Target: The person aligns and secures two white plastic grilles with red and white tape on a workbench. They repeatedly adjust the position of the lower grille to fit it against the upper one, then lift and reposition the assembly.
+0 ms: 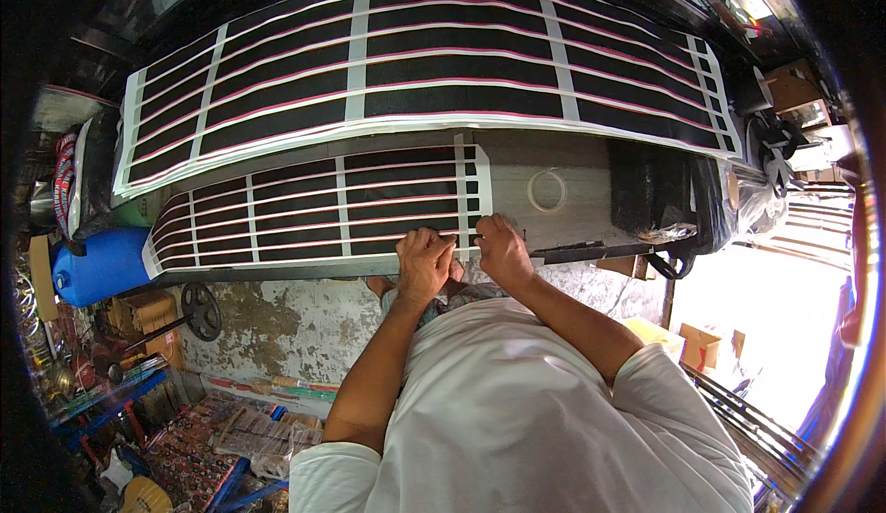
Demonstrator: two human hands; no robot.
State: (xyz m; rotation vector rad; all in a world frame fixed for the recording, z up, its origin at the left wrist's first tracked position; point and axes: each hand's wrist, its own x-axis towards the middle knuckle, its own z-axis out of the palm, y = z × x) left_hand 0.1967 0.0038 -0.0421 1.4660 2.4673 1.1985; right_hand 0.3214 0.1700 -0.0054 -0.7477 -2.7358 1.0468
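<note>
Both hands meet at the near edge of the smaller black panel (318, 207), a dark sheet crossed by pale tape strips and thin red lines, which lies flat on the grey surface (591, 195) directly ahead of the person. The panel's long axis runs left to right, and almost all of it stretches away to the left of the hands; only its right-hand end, where an upright strip of tape (460, 190) runs, is within reach. The left hand (425, 264) rests with its fingers curled down on the panel's lower right corner, pressing on the tape there; whether it pinches anything cannot be told. The right hand (503, 250) sits just beside it, touching it or nearly so, fingers bent and tips at the foot of that upright strip, seeming to pinch or press the tape end. The left hand is the nearer to the body of the panel. A roll of tape (547, 190) lies on the bare surface just beyond the right hand. A larger striped panel (434, 56) lies farther back, well apart.
</note>
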